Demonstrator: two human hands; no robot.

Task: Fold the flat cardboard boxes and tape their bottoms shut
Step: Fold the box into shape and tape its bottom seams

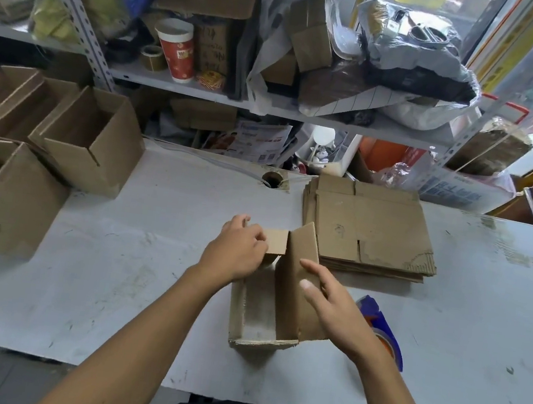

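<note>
1. The scuffed white worktable (114, 266) spans my whole view, with cluttered grey metal shelving (205, 92) standing behind it.
2. At my left, a cluster of open-topped, already folded brown cardboard boxes (89, 144) stands on the table, touching one another.
3. At the back right lies a stack of flat brown cardboard box blanks (369, 232), the top one torn along its near right edge.
4. In front of me, in the middle of the table, is the half-folded brown cardboard box (258, 306) I am working on; its flaps point up and away from me, and I can see inside it.
5. One long flap (302, 254) stands nearly upright down the box's middle, and a short flap (276, 241) sticks up at the far end.
6. My left hand (234, 255) is curled around that short flap, fingers pinching its left edge.
7. My right hand (333, 305) is spread flat, fingers extended against the right face of the long flap, gripping nothing.
8. A blue and orange tape dispenser (380, 328) lies on the table just beside my right wrist, partly hidden behind it.
9. On the shelf sits a red and white paper cup (176, 51), with a small brown roll of tape (152, 56) just beside it.
</note>
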